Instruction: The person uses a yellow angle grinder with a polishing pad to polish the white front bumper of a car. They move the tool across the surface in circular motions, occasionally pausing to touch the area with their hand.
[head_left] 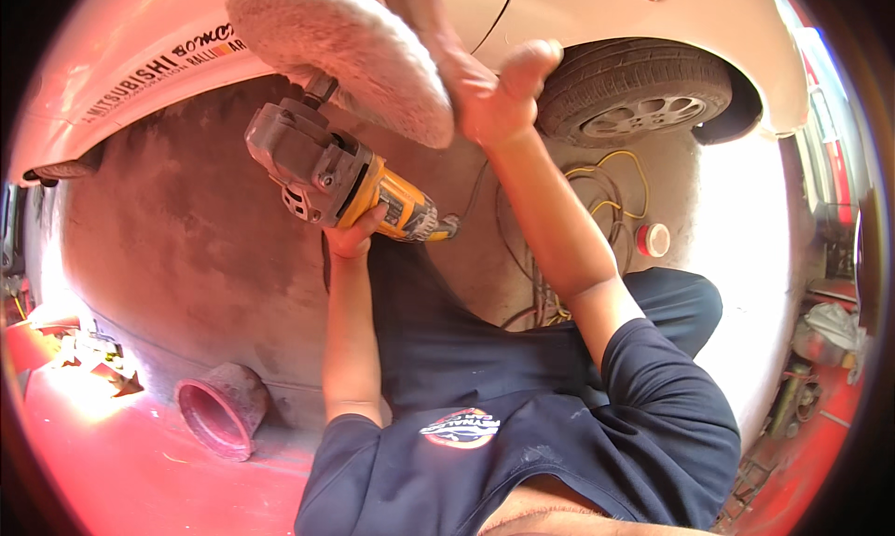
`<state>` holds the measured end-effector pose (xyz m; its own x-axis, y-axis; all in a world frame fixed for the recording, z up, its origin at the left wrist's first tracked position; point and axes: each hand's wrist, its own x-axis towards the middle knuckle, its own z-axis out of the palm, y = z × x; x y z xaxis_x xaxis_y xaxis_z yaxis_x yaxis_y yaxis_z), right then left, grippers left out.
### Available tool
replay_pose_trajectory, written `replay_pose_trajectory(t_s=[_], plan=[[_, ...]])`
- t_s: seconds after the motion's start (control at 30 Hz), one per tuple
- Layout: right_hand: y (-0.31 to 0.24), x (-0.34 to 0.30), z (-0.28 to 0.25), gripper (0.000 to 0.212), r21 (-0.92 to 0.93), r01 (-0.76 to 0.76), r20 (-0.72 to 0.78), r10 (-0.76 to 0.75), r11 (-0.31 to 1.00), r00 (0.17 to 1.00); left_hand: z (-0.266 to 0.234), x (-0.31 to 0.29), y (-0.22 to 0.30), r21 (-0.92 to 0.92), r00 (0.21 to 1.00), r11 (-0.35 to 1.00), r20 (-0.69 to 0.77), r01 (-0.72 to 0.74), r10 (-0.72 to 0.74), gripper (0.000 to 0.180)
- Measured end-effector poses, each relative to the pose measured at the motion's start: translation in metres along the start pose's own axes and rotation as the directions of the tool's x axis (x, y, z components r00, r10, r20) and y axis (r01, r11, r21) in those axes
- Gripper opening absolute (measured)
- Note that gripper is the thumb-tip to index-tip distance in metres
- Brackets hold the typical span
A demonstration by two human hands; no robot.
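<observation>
My left hand [355, 235] is wrapped round the yellow and grey body of a power polisher [308, 158], holding it up in front of me. A thick, pale wool pad [336, 51] sits on the polisher's spindle, tilted, with its fluffy side away from the tool. Against the pad's right edge lies my right hand [487, 103], its thumb stretched out to the side and its fingers reaching up along the wool. The fingertips run toward the top edge of the picture and partly out of sight. A cord [477, 186] trails from the rear of the polisher.
A light-coloured car body [168, 33] with lettering curves across the top. Its tyre [634, 84] stands behind my right arm. Coiled hoses and a yellow cord [643, 182] lie on the floor beside a small red-and-white round container [654, 240]. A reddish bucket [224, 413] lies tipped at lower left.
</observation>
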<state>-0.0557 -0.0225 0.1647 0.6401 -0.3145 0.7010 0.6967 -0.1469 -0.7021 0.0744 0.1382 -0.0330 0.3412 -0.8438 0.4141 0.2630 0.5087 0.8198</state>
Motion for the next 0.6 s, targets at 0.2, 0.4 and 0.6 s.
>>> replay_pose_trajectory(t_s=[0.2,0.4,0.6], plan=[[-0.009,-0.056,0.031,0.132,-0.140,-0.016,-0.311,-0.028,0.990,0.950,-0.002,-0.002,0.007,0.105,0.998,0.994,0.065,0.003,-0.010,0.094],[0.024,-0.107,0.055,0.130,0.041,-0.175,-0.413,0.176,0.984,0.893,0.008,0.000,0.014,-0.034,0.994,0.999,-0.104,0.035,-0.039,0.089],[0.032,-0.116,0.082,0.139,-0.185,-0.001,-0.198,-0.036,0.983,0.979,0.007,0.014,0.012,0.013,0.968,1.000,-0.250,-0.028,0.030,0.070]])
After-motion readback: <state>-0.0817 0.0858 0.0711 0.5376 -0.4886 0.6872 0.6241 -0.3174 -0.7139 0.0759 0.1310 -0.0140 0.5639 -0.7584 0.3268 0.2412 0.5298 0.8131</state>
